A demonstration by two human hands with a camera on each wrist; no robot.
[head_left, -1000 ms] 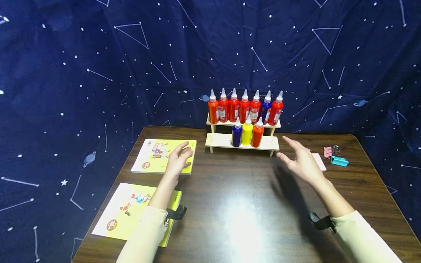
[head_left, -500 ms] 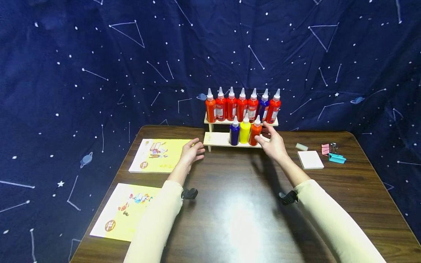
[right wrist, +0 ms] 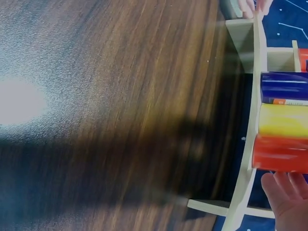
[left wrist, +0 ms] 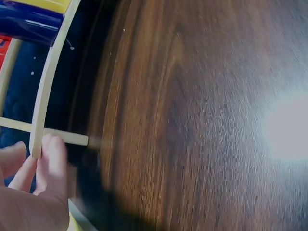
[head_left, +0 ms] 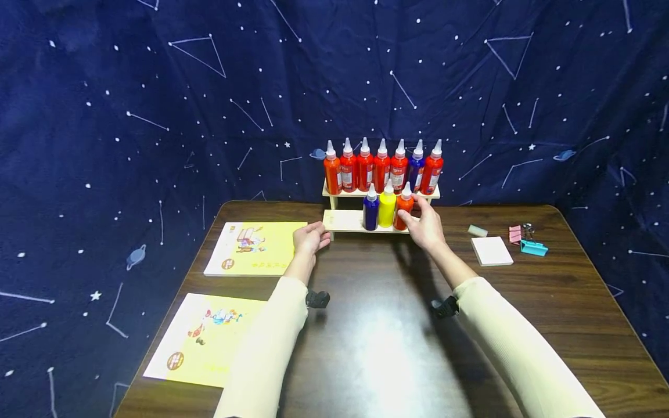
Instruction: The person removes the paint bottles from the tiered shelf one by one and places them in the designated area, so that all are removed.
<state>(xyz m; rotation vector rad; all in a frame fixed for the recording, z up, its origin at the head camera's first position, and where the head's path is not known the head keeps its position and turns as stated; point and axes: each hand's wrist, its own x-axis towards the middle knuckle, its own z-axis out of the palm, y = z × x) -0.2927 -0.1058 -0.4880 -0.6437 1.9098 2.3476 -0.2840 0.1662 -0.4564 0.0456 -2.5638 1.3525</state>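
Our left hand point(head_left: 309, 238) straddles the eight o'clock end of a pale wooden two-tier stand point(head_left: 342, 219); we cannot tell if its fingers pinch. Our right hand point(head_left: 427, 230), fingers wide, is at four o'clock of an orange-red plastic bottle point(head_left: 404, 204), upright on the lower tier.

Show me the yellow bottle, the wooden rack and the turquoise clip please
Yellow bottle point(head_left: 387, 210), head view: middle of its body.
Wooden rack point(head_left: 343, 219), head view: bare left part of its lower shelf.
Turquoise clip point(head_left: 533, 248), head view: its broad body.
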